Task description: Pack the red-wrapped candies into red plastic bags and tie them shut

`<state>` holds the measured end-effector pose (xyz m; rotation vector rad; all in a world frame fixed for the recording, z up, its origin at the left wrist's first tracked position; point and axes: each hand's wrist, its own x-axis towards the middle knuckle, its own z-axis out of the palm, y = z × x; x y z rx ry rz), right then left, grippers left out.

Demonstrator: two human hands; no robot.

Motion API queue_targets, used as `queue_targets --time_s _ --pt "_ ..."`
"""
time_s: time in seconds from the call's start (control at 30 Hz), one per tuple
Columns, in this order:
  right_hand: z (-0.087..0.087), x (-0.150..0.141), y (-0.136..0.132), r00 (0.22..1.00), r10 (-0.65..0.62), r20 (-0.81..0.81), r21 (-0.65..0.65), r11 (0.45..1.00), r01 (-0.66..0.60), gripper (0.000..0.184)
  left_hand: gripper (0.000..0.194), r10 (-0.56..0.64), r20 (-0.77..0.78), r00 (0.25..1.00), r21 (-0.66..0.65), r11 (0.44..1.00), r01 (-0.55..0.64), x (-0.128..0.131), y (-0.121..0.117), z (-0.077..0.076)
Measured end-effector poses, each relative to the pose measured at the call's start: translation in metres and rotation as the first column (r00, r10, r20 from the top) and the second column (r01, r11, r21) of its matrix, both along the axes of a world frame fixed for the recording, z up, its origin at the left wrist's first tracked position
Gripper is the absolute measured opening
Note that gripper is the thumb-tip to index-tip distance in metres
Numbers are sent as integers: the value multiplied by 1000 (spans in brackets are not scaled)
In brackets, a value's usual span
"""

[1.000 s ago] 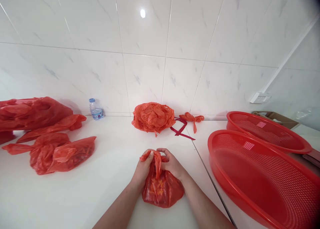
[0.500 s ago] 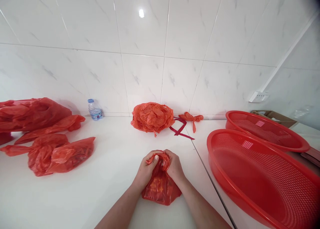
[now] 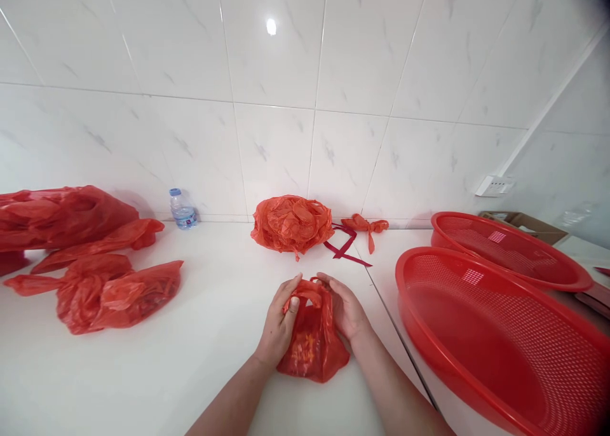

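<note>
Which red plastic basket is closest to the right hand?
The front red plastic mesh basket is closest to the right hand; the other red basket sits farther back, by the wall.

One left hand (image 3: 277,325); one right hand (image 3: 345,307); one held red bag (image 3: 312,347); two red baskets (image 3: 410,283); one water bottle (image 3: 183,210); one dark ribbon (image 3: 344,245).

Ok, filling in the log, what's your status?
Left hand gripping top of red plastic bag; right hand against it. Bag on white counter. Red mesh basket off right, apart.
</note>
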<state>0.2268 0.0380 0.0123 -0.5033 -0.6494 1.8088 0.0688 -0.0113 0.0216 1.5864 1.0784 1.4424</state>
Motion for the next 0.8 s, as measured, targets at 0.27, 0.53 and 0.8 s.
queue_targets --time_s 0.27,0.53,0.8 --pt "-8 42 24 974 -212 80 -61 974 217 21 41 272 106 956 -100 960 -262 -20 10 -4" --pt "2 11 2 900 97 425 232 949 -212 48 35 173 76 982 -97 981 -165 -11 6 0" --pt "17 11 -10 833 317 454 247 853 -459 65 36 162 102 982 -164 976 -144 -11 6 5"
